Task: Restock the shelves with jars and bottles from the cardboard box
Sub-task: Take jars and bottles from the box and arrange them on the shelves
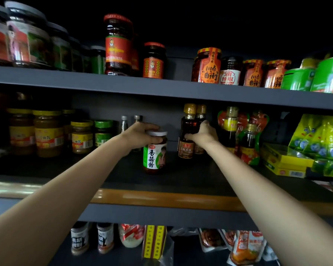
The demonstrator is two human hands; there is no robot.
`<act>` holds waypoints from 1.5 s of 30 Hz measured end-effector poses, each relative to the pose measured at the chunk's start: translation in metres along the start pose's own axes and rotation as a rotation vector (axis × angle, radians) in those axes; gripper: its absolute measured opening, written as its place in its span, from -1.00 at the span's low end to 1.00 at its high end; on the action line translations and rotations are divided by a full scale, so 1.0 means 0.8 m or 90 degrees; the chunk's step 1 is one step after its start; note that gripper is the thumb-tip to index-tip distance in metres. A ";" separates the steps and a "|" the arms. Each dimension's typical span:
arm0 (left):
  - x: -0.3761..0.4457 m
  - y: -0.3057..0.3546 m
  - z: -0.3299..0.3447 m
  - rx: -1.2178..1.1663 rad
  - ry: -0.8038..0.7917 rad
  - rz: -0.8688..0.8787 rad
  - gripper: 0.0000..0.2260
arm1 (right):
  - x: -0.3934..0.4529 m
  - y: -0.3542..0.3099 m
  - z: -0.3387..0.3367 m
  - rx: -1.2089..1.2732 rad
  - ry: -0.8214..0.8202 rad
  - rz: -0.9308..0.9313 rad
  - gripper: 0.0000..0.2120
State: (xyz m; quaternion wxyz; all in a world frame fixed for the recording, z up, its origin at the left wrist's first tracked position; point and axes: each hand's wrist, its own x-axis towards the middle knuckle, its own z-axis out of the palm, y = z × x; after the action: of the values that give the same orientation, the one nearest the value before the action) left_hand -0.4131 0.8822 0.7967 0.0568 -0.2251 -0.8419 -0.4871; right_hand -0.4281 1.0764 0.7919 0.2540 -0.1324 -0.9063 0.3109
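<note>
A jar with a white lid and a green and white label (155,156) stands upright on the middle shelf (161,196). My left hand (142,136) grips it round the lid from the left. To its right stand two dark sesame oil bottles with gold caps (186,135). My right hand (203,134) holds the body of the front bottle, fingers curled round it. Both arms reach forward over the shelf's edge. The cardboard box is out of view.
Yellow-lidded and green-lidded jars (48,131) stand at the left of the middle shelf, oil bottles and yellow-green packets (315,143) at the right. The upper shelf (161,87) carries red chilli sauce jars and green tins. Spice shakers and packets fill the lower shelf.
</note>
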 end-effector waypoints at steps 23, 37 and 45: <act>-0.079 -0.111 -0.211 0.100 -0.152 -0.001 -0.58 | -0.125 -0.210 0.123 0.429 -0.356 -0.148 -0.48; -0.165 -0.031 -0.324 0.089 -0.193 0.344 -0.60 | -0.258 -0.302 0.014 0.318 -0.180 -0.529 -0.34; -0.141 0.034 -0.351 -0.118 0.036 0.452 -0.69 | -0.223 -0.365 -0.058 0.497 -0.043 -0.519 -0.51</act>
State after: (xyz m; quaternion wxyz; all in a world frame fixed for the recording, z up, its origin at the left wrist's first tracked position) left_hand -0.3353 0.6195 0.9281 0.2248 -0.4941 -0.6617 -0.5172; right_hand -0.2775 0.8031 0.9398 0.3546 0.3418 -0.7096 0.5039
